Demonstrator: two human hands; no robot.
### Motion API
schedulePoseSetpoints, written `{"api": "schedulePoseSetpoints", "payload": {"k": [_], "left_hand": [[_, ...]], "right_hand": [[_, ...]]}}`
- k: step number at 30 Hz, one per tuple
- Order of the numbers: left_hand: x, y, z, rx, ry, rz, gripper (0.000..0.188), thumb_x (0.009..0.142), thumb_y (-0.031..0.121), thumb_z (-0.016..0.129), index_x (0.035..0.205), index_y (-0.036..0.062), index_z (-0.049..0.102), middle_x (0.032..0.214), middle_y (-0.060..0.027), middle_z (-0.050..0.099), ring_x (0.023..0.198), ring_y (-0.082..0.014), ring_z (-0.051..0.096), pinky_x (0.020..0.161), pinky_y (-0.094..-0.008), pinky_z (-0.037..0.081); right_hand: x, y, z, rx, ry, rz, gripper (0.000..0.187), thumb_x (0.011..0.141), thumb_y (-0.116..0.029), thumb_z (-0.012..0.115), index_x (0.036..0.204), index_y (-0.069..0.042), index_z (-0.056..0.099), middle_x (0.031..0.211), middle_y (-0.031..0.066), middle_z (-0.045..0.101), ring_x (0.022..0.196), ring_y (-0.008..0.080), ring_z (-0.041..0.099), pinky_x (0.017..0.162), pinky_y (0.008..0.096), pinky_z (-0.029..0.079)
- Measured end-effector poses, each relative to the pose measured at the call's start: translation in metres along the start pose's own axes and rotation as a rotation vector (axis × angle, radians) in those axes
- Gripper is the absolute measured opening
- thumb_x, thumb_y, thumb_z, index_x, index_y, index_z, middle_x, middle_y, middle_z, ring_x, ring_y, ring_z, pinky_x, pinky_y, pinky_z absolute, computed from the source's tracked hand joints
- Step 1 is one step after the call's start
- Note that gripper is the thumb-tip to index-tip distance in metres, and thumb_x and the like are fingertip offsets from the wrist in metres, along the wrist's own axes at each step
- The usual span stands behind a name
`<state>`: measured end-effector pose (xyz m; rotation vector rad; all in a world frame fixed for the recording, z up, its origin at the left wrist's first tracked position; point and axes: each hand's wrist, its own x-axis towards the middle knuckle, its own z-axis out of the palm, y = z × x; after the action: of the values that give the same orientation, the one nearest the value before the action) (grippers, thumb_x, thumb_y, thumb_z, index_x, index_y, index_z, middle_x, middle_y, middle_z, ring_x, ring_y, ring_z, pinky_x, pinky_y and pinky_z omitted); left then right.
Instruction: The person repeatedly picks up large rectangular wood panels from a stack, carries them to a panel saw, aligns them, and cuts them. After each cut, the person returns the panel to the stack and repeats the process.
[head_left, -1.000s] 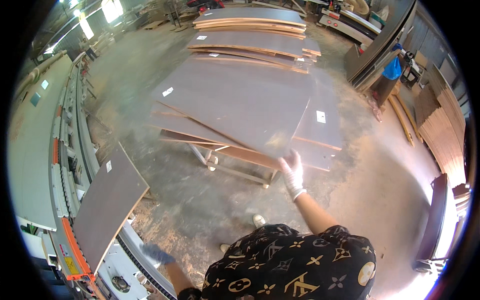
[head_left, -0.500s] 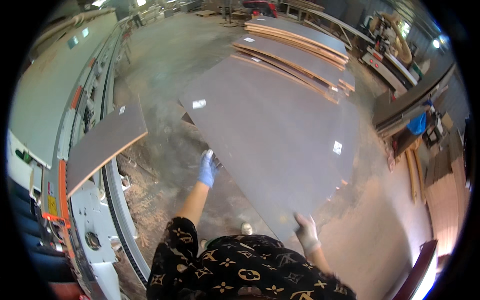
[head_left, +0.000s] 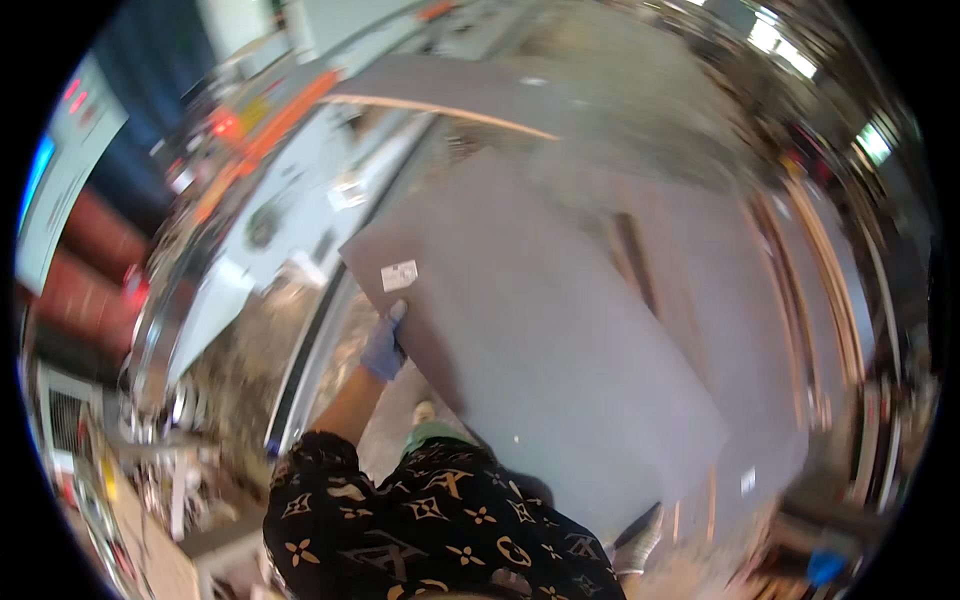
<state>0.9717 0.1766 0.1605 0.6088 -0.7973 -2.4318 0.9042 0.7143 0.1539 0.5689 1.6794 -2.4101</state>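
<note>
Head view: grey panel [head_left: 540, 330] was held between the white machine [head_left: 310, 185] and the stacked boards [head_left: 720, 280].
Left hand [head_left: 383, 347]: panel edge was gripped, thumb on top, other fingers hidden.
Right hand [head_left: 638, 545]: seen blurred by the near edge; finger opening and hold could not be told.

White label [head_left: 399, 275], on grey panel [head_left: 560, 340], unreadable

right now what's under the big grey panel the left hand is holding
Fingers of the left hand seem tucked under the edge of the panel, thumb on top. Other panels show beyond its right side; what lies directly beneath is covered.
</note>
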Motion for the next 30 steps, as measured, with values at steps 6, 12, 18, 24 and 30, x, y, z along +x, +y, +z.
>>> {"api": "schedulePoseSetpoints", "payload": {"k": [6,12,18,24,30], "left_hand": [[-0.043,0.122,-0.142,-0.121,0.456,0.226,0.048,0.085,0.029,0.065,0.125,0.007,0.049,0.118,-0.009,0.059,0.105,-0.0236,0.058,0.09,-0.0371,0.05],[-0.041,0.187,-0.29,-0.19,0.605,0.344,0.04,0.086,0.024,0.062,0.121,0.0082,0.051,0.117,-0.0097,0.059,0.103,-0.0261,0.059,0.089,-0.0396,0.05],[-0.021,0.222,-0.33,-0.017,0.678,0.439,0.039,0.087,0.022,0.059,0.123,0.0084,0.05,0.117,-0.0085,0.059,0.104,-0.0258,0.058,0.089,-0.0414,0.049],[0.001,0.254,-0.369,-0.207,0.725,0.509,0.036,0.087,0.018,0.059,0.12,0.008,0.051,0.109,-0.0088,0.061,0.094,-0.0243,0.061,0.082,-0.0394,0.052],[0.032,0.253,-0.355,-0.193,0.633,0.405,0.044,0.09,0.031,0.052,0.125,0.0041,0.049,0.12,-0.0099,0.058,0.106,-0.0286,0.056,0.092,-0.0439,0.046]], "right_hand": [[0.024,0.065,0.205,-0.096,-0.275,0.303,0.048,0.086,-0.033,0.056,0.12,0.001,0.051,0.117,0.0128,0.057,0.106,0.0264,0.054,0.094,0.0381,0.042],[0.049,0.207,0.296,-0.069,-0.461,0.376,0.032,0.08,-0.024,0.067,0.102,-0.002,0.058,0.094,0.0053,0.061,0.089,0.0213,0.057,0.083,0.0365,0.047],[-0.006,0.231,0.385,-0.27,-0.489,0.447,0.046,0.076,-0.031,0.072,0.109,-0.01,0.048,0.084,-0.0008,0.052,0.075,0.0134,0.049,0.07,0.0318,0.043],[-0.048,0.254,0.439,-0.441,-0.418,0.597,0.036,0.082,-0.03,0.066,0.108,-0.008,0.054,0.104,0.0055,0.054,0.096,0.0223,0.051,0.089,0.0386,0.042],[-0.036,0.247,0.439,-0.345,-0.43,0.559,0.028,0.085,-0.029,0.062,0.102,-0.008,0.057,0.094,0.0031,0.056,0.09,0.0181,0.051,0.082,0.0342,0.043]]}}
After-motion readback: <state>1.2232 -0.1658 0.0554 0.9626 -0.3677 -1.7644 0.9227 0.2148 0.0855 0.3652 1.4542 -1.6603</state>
